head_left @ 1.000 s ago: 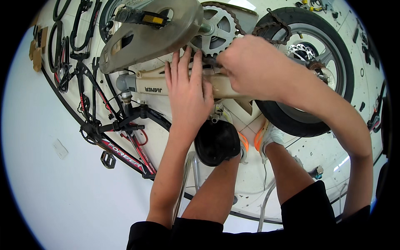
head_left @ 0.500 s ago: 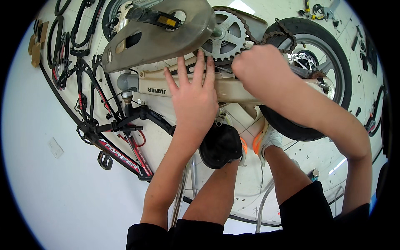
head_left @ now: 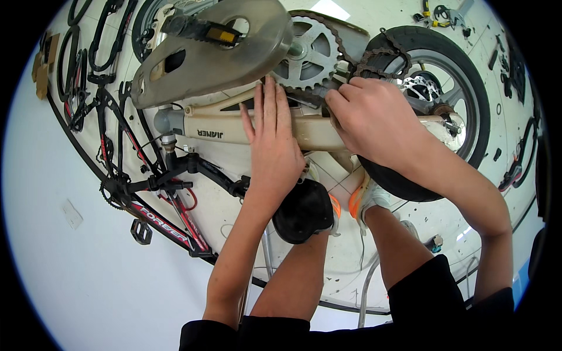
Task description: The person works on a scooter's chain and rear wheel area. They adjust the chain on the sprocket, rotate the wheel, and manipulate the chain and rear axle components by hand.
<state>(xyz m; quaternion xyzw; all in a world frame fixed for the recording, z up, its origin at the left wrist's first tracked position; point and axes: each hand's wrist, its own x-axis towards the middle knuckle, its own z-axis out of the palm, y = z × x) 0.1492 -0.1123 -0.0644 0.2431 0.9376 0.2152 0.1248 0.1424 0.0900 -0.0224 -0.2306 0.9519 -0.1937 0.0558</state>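
A bike with a beige frame lies on its side before me. My left hand rests flat on that frame, fingers straight and together, tips by the lower edge of the silver chainring. Just right of the chainring, my right hand is closed with its knuckles up; what it grips, if anything, is hidden beneath the fingers. A rusty brown chain runs off the chainring and bunches beyond this hand, over the rear wheel. The grey chain cover spreads left of the chainring, with a pedal above it.
Black and red bike frames lie at the left beside the white wall. A black saddle sits below my left hand, near my feet. Yellow-handled pliers and other tools lie at the far right.
My left hand's spread fingers have come together on the frame. My right hand has shifted slightly right and nearer to me, away from the chainring. The whole view has moved a little.
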